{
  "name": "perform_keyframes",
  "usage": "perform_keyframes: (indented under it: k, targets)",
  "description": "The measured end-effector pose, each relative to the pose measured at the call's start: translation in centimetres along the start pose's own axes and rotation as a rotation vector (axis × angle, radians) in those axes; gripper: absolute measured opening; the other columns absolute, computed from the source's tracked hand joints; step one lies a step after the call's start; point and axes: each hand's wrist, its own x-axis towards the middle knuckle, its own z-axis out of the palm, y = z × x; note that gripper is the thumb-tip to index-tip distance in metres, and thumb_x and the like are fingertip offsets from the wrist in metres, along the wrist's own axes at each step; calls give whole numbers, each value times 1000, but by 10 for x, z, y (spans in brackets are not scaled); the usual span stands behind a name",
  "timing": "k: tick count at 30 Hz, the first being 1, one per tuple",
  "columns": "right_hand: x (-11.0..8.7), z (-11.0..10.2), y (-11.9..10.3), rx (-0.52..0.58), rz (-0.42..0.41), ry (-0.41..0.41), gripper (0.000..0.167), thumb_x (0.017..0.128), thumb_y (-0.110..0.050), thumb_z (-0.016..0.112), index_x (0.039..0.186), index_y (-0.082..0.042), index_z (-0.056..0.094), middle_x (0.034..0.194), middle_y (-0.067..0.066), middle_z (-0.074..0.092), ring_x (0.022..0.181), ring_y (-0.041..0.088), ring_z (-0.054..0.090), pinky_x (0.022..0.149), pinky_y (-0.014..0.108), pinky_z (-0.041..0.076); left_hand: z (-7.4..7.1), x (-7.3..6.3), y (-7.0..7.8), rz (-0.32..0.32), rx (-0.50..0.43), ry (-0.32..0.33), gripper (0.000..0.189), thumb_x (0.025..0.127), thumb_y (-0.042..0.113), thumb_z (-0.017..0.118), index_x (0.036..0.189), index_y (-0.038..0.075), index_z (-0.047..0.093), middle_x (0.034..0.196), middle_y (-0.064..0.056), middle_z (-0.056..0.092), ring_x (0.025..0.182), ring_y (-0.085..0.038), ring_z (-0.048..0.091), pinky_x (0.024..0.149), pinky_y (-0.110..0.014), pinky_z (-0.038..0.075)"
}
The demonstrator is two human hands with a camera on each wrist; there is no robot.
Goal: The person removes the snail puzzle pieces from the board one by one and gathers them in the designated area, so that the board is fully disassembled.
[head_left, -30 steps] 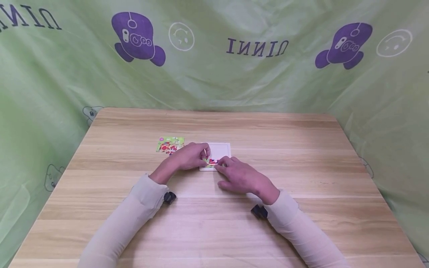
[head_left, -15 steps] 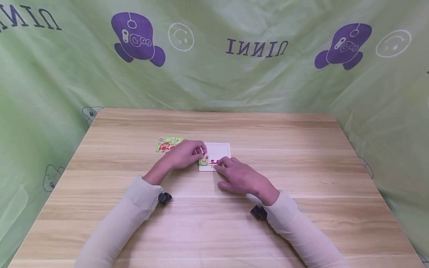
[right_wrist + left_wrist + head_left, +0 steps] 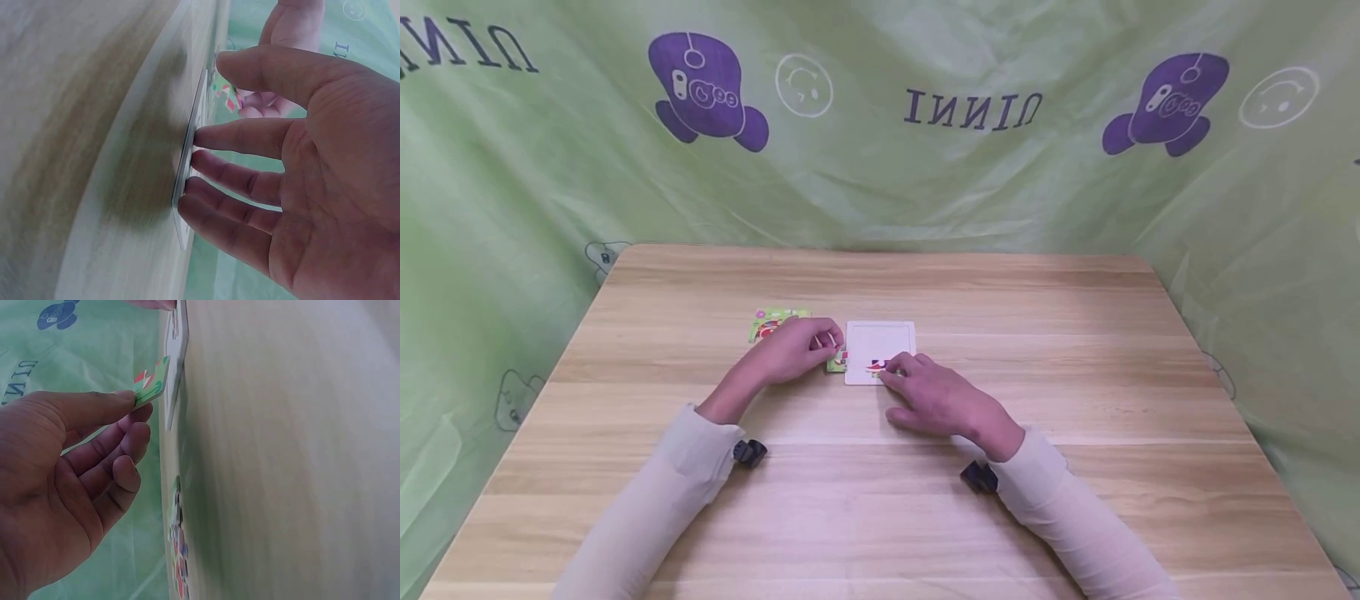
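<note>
My left hand (image 3: 790, 352) pinches a green and red jigsaw piece (image 3: 151, 386) between thumb and index finger. In the left wrist view, the piece is raised off the table, beside the white puzzle board (image 3: 882, 337). Its other fingers curl loosely below. My right hand (image 3: 942, 396) rests its fingertips on the board's near part, the thumb held away from it. A red, white and blue jigsaw piece (image 3: 876, 367) lies on the board beside those fingertips; what lies under them is hidden. In the right wrist view, the fingers (image 3: 240, 134) are nearly straight.
Left of the board, a cluster of green and red jigsaw pieces (image 3: 767, 325) lies partly behind my left hand. All stand on a wood-grain table (image 3: 1037, 308), with a green printed curtain (image 3: 865, 192) behind it. Dark wrist cameras (image 3: 750, 453) sit at both cuffs.
My left hand has drawn back to the left from the board, carrying the jigsaw piece past the board's left edge. The right hand has stayed in place on the board.
</note>
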Motion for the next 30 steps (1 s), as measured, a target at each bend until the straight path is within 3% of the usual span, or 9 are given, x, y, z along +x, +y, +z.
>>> perform_keyframes:
  k: [17,20,24,27,30]
  targets:
    - [-3,0,0,-1,-18,15,56,98,-28,65,148,-5,54,143,13,50,127,28,50,98,45,50,-15,-22,-15,-10,13,25,7,98,6,66,104,6,70,89,0,68,83,-17,63,79,-41,52]
    - [-4,0,0,0,-18,12,56,98,-28,65,149,-5,54,143,13,50,127,28,50,98,45,50,-19,-25,-17,-19,19,33,7,98,6,66,103,7,70,88,1,68,82,-17,62,99,-50,43]
    - [-4,0,0,2,-15,11,57,98,-27,65,149,-5,53,143,13,50,126,28,49,98,45,50,-25,-28,-20,-19,49,48,8,97,5,67,103,8,70,87,2,69,80,-17,63,114,-58,22]
    - [-4,0,0,4,-13,12,58,98,-27,65,150,-4,52,143,13,50,127,29,49,98,46,50,-30,-30,-22,-33,65,48,9,96,4,67,103,7,71,88,1,70,83,-18,64,107,-52,35]
    - [-4,1,1,4,-12,12,58,98,-27,65,150,-4,52,144,13,50,127,29,49,99,46,49,-33,-34,-26,-65,69,45,9,97,5,67,105,7,71,91,-1,70,86,-20,64,91,-45,48]
